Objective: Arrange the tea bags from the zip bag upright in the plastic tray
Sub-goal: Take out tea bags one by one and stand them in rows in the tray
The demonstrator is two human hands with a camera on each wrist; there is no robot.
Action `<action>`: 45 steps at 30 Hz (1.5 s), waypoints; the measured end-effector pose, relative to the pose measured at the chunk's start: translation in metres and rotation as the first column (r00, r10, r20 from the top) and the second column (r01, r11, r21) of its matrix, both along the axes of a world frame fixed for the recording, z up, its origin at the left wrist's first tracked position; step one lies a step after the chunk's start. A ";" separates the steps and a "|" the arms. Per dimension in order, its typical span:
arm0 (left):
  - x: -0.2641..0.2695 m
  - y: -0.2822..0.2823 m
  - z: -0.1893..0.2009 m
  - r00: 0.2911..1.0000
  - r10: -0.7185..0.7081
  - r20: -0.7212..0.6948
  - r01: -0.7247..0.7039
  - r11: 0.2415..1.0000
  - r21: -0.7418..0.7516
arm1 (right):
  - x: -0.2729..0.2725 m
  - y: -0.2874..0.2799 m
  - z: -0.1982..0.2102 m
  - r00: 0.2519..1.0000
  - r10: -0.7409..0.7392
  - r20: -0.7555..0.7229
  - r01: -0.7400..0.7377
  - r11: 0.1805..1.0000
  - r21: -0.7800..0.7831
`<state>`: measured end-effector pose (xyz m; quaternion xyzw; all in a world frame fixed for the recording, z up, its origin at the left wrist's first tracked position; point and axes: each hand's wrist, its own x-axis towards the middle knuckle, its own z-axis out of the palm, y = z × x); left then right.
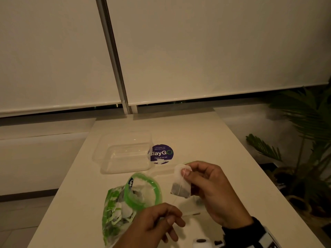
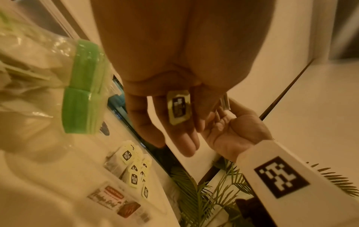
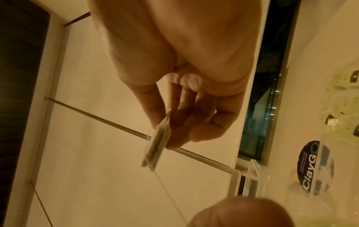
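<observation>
Your left hand (image 1: 157, 221), nearest you, pinches the paper tag (image 2: 179, 107) of a tea bag's string. Just past it, your right hand (image 1: 207, 187) grips that tea bag (image 1: 180, 183) between thumb and fingers, lifted off the table (image 1: 223, 149). Beside them lies the zip bag (image 1: 125, 203), mouth open, tea bags inside. Farther back sits the plastic tray (image 1: 125, 154), nothing visible in it from above.

Round purple sticker (image 1: 161, 154) on the bench (image 1: 206, 140) just right of the plastic tray (image 1: 125, 154), reading "ClayGo", "Let's keep our pantries clean", "Clean as you go", tea bag tag print too blurred to read
</observation>
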<state>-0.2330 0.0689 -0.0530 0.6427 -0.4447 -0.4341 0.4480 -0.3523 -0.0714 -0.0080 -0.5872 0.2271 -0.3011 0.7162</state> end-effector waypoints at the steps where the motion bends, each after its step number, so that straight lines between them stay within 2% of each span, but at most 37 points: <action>1: 0.001 0.000 0.001 0.999 -0.029 -0.023 0.029 1.000 0.010 | 0.000 0.000 -0.001 1.000 -0.009 -0.005 0.009 1.000 0.022; 3: 0.003 0.000 0.000 0.995 -0.089 -0.046 0.091 0.995 0.041 | 0.000 0.000 -0.001 1.000 -0.013 -0.008 0.014 0.998 0.065; 5: 0.004 -0.001 -0.001 0.995 -0.094 -0.028 0.095 0.993 0.064 | 0.000 0.000 0.000 1.000 -0.007 -0.006 0.007 0.995 0.098; 9: 0.006 -0.005 -0.002 0.994 0.060 0.088 -0.064 0.997 0.044 | 0.001 0.005 0.001 1.000 0.030 -0.009 -0.029 0.988 0.149; 11: 0.010 -0.008 -0.001 0.970 0.159 0.185 -0.153 0.987 -0.045 | 0.002 0.008 -0.001 0.998 0.062 -0.018 -0.058 0.984 0.169; 14: 0.017 -0.014 0.007 0.929 0.248 0.274 -0.210 0.964 -0.160 | 0.003 0.011 -0.004 0.993 0.108 -0.054 -0.096 0.977 0.191; 20: 0.018 -0.022 0.029 0.952 0.283 0.118 -0.244 0.933 -0.266 | 0.002 0.016 -0.012 0.976 0.159 -0.150 -0.130 0.973 0.189; 24: 0.015 -0.022 0.035 0.955 0.296 -0.007 -0.278 0.888 -0.366 | 0.001 0.017 -0.015 0.971 0.184 -0.151 -0.152 0.968 0.201; 30: 0.013 -0.017 0.028 0.936 0.334 0.109 -0.240 0.834 -0.496 | 0.001 0.019 -0.019 0.971 0.206 -0.119 -0.173 0.955 0.243; 34: 0.014 -0.013 0.028 0.947 0.305 0.098 -0.213 0.828 -0.519 | 0.001 0.019 -0.022 0.968 0.230 -0.102 -0.195 0.942 0.274; 37: 0.019 -0.010 0.029 0.932 0.284 0.224 -0.113 0.818 -0.564 | 0.001 0.019 -0.021 0.968 0.234 -0.088 -0.199 0.934 0.297; 45: 0.033 -0.004 0.021 0.889 0.310 0.338 -0.033 0.778 -0.627 | 0.001 0.020 -0.017 0.965 0.252 -0.076 -0.217 0.925 0.314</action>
